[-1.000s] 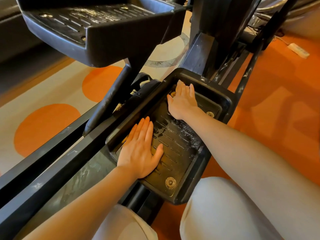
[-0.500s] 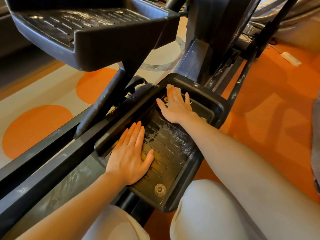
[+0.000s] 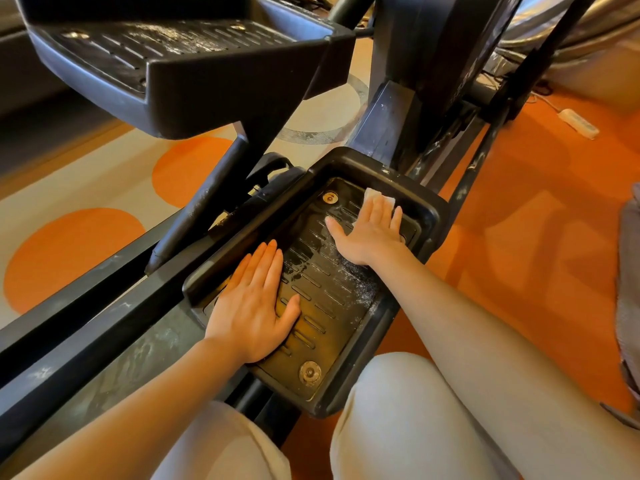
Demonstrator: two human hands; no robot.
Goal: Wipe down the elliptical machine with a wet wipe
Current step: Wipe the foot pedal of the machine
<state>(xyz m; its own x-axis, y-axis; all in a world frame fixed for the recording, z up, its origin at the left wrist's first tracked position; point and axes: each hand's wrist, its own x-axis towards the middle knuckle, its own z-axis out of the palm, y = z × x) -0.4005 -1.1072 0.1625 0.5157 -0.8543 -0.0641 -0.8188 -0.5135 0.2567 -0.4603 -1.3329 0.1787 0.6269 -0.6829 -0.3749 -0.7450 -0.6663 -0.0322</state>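
Observation:
The near black foot pedal (image 3: 346,393) of the elliptical machine lies low in front of my knees, its ribbed floor dusty and partly damp. My right hand (image 3: 372,233) lies flat with straight fingers at the pedal's far end, pressing a white wet wipe (image 3: 374,196) whose edge shows past my fingertips. My left hand (image 3: 254,303) rests flat on the pedal's near left part, fingers straight and together. A second pedal (image 3: 180,64) stands raised at the upper left.
The machine's black rails (image 3: 86,327) run to the lower left and its dark upright frame (image 3: 426,64) rises behind the pedal. Orange and cream carpet (image 3: 536,237) surrounds it. A white power strip (image 3: 577,123) lies at the far right, grey fabric (image 3: 630,289) at the right edge.
My right hand has slid with the wipe from the pedal's far left corner towards its far right corner, uncovering a bolt there. My left hand stays flat on the pedal.

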